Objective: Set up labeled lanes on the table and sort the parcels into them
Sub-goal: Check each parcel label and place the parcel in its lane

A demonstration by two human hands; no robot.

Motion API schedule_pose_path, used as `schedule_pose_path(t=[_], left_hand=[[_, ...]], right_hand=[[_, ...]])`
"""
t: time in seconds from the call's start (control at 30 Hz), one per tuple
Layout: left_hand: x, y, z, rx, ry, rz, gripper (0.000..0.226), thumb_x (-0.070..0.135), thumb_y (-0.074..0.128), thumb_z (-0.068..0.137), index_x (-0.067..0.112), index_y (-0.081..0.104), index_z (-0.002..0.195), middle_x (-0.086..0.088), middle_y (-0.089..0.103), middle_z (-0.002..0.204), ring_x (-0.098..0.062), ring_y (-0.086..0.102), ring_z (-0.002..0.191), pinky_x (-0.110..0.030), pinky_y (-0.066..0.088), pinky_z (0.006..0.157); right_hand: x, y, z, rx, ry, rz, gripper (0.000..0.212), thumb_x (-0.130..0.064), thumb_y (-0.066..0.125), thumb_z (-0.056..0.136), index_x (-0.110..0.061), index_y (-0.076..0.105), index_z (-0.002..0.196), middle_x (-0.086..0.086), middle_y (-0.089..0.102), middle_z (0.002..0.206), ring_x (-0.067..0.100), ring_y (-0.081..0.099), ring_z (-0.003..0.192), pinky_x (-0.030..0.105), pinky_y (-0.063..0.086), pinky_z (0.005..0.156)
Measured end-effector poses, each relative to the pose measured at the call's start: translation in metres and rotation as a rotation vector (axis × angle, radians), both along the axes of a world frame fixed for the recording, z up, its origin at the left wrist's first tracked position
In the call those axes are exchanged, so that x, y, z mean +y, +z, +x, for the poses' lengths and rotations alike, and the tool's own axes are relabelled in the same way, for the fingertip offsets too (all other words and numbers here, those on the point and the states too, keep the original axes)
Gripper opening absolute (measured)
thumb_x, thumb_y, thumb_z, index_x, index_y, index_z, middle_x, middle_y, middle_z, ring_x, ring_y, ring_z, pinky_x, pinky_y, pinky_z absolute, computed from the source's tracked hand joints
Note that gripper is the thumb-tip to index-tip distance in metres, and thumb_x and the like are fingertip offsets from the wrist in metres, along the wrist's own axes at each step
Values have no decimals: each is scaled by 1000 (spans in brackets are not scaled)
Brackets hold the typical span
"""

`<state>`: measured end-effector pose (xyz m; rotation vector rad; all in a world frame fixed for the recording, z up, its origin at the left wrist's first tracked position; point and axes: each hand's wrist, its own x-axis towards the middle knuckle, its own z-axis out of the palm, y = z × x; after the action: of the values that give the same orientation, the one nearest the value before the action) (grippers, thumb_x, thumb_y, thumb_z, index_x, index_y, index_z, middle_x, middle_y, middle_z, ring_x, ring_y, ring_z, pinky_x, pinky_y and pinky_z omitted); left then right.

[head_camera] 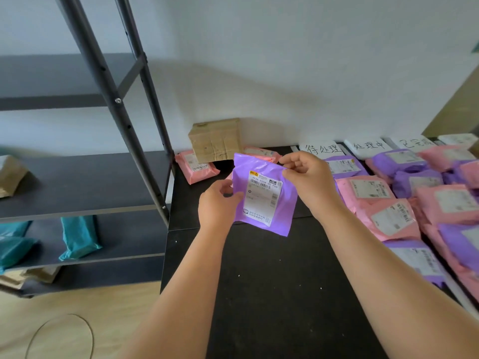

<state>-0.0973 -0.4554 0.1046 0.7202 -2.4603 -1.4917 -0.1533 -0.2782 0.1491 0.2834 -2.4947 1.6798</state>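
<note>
Purple parcel (283, 213) held up off the black table (272, 281), white shipping label (261, 200) facing the camera. Pinched at its lower left edge by the left hand (217, 203), thumb on the front. Gripped at its upper right corner by the right hand (308, 177), fingers curled over the top edge. Lower right corner hanging free.

Below both hands and back toward the wrists: bare table top, open as far as the near edge. Left of the left hand: the table's side edge, then a drop to the wooden floor (77, 307). Just right of the right hand: sorted parcels (404, 200), pink and purple, in packed rows running toward the near right.

Beyond the right hand's fingers: three white lane signs (369, 145) with handwritten characters, the third hard to read. Perhaps a fourth sheet farther right, too blurred to tell. Rightmost rows cut off by the frame. Table patch directly behind the held parcel hidden.

Beyond the left hand: a taped cardboard box (215, 139) against the wall, a pink parcel (197, 167) just left of it, a second pink parcel (261, 153) on its right, partly hidden. Farther left: a dark metal shelf (85, 185) with teal parcels (79, 237) on a lower level and a brown parcel (10, 174) at the frame's edge. On the floor, a thin cable loop (62, 332).
</note>
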Motion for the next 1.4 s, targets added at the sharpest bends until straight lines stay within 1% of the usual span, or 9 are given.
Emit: schedule_pose_path(t=[0.13,0.3,0.47,0.53,0.63,0.77,0.97,1.17,1.4], left_hand=[[14,9,-4,31,20,17,40,29,76,83,19,63,119,5,67,97,-13,62,87,-23,42,61],[34,16,-5,64,-3,39,55,31,80,79,23,58,129,5,63,115,-18,58,108,-43,51,95],[49,27,-1,63,-91,160,81,26,83,76,29,41,146,12,57,119,-19,49,124,-46,43,105],[54,31,0,50,-141,241,77,22,85,74,31,46,140,5,59,122,-19,57,118,-41,49,100],[61,37,3,86,-161,273,43,14,82,78,35,54,103,7,63,104,-10,64,92,-16,54,72],[64,43,4,129,-100,228,27,19,78,83,19,62,105,5,67,98,-9,64,81,-12,45,55],[69,57,1,186,37,298,24,23,76,85,15,65,105,2,69,99,-17,66,89,-24,49,66],[75,61,-1,220,115,340,21,20,74,86,7,67,100,0,71,89,-12,64,73,-21,48,60],[82,59,-1,213,130,349,42,27,77,84,15,62,122,3,69,107,-10,65,87,-21,47,64]], right_hand=[[12,9,2,-13,5,-51,29,7,58,83,-19,70,91,-4,70,90,-4,60,73,8,46,67],[33,24,4,-38,26,-121,33,14,52,84,-13,69,90,-11,65,82,-14,56,65,3,42,62],[51,26,6,-84,17,-121,33,15,50,83,-8,70,97,-7,66,82,-12,58,64,5,45,60],[54,27,8,-92,21,-128,33,14,49,83,-9,69,93,-5,67,81,-11,58,63,7,46,59],[58,26,10,-86,-1,-148,35,14,49,83,-16,68,87,-6,67,80,-4,61,70,8,46,62],[66,20,9,-59,-33,-96,31,5,55,89,-23,66,96,-11,66,91,5,61,86,8,44,68],[76,11,18,-30,-196,44,29,-21,65,93,-20,58,122,-10,63,102,-2,56,84,1,38,61],[71,-1,35,49,-146,198,24,-33,74,87,-20,67,107,-17,64,90,7,62,88,38,50,93],[65,-2,32,155,-233,258,6,-18,71,87,-15,69,83,-12,60,68,18,60,71,49,47,88]])
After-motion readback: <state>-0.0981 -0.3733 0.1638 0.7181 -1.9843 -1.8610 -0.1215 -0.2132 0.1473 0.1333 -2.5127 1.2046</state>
